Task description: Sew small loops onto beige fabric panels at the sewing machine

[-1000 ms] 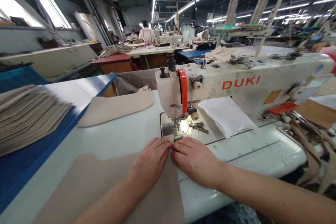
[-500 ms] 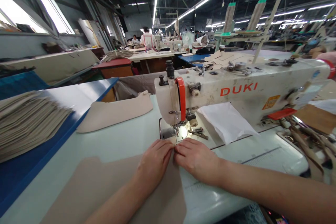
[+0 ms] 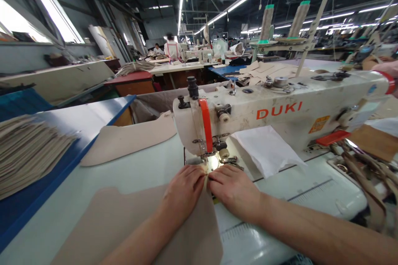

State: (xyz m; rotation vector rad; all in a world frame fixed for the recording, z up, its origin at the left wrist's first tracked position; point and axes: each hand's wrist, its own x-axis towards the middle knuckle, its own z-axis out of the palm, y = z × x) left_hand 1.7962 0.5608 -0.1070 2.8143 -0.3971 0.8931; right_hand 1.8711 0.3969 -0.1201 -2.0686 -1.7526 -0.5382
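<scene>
A beige fabric panel [image 3: 133,219] lies on the pale sewing table under my forearm, its far edge running up to the machine's needle area [image 3: 207,159]. My left hand [image 3: 185,189] pinches that edge just in front of the presser foot. Close beside it, the fingers of my right hand [image 3: 234,190] are closed on the same edge, thumb side inward. My fingertips nearly meet and hide the exact fold. The white sewing machine [image 3: 280,109] has a red thread-lever guard [image 3: 205,125], and its lamp lights the stitching spot.
Another beige piece [image 3: 130,139] lies left behind the machine head. A stack of cut pieces [image 3: 34,153] sits on the blue-edged side table [image 3: 90,118]. White cloth [image 3: 269,149] rests against the machine arm. Straps [image 3: 370,190] hang at right; thread cones [image 3: 299,19] stand behind.
The view has shifted slightly, moving the machine left and a little down in the picture. Both hands are closer to the needle, still holding the fabric edge.
</scene>
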